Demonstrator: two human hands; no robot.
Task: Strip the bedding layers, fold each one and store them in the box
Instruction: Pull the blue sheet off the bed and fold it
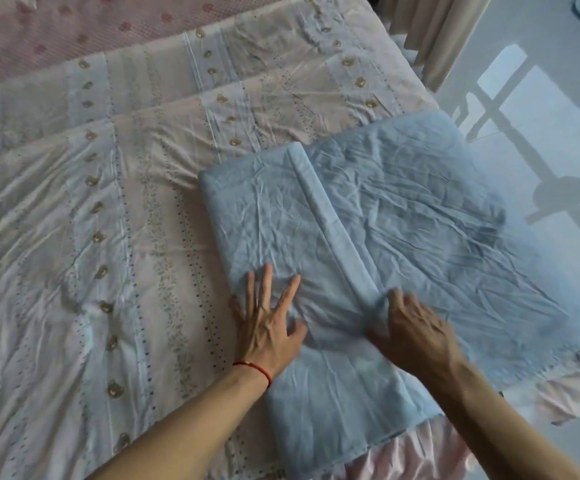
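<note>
We have the folded pale blue sheet point(368, 237) lying flat on the near right corner of the bed point(74, 237), its right part reaching the bed's edge, on top of the pink patterned cover point(91, 209) that is still spread over the mattress. We judge it light, thin and limp: it creases easily, will sag if lifted by one point, and should slide readily over the cover beneath. The best hold looks to be at the two near corners or along a folded edge, both hands together. A raised fold line runs from the near middle away and to the left, which gives us the long axis; the sheet points diagonally away from us towards the upper left. Our left hand point(267, 313) lies flat with fingers spread, pressing the left panel down. Our right hand point(409, 327) rests at the near end of the fold line, fingers bent onto the cloth; we cannot tell whether it pinches the fold. Beyond the bed, the glossy floor point(541, 116) shows window reflections.
</note>
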